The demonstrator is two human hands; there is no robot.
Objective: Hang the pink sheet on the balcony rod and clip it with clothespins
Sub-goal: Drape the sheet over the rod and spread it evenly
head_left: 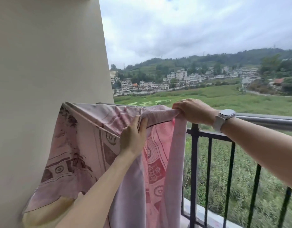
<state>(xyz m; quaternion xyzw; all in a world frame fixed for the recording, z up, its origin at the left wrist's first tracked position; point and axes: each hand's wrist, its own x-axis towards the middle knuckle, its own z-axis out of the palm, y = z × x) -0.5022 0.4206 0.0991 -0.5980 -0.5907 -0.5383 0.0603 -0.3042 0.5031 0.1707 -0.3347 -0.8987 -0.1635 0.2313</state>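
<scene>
The pink patterned sheet (86, 145) is draped over the metal balcony rod (265, 120), hanging down on the near side against the wall. My left hand (133, 137) grips a bunched fold of the sheet just below the rod. My right hand (192, 111), with a white watch on the wrist, grips the sheet's upper edge on top of the rod, and the cloth is stretched between the two hands. No clothespins are in view.
A cream wall (48, 63) stands close on the left, touching the sheet. Below the rod runs a black railing (194, 162) with vertical bars. Beyond it lie a green field, houses and hills.
</scene>
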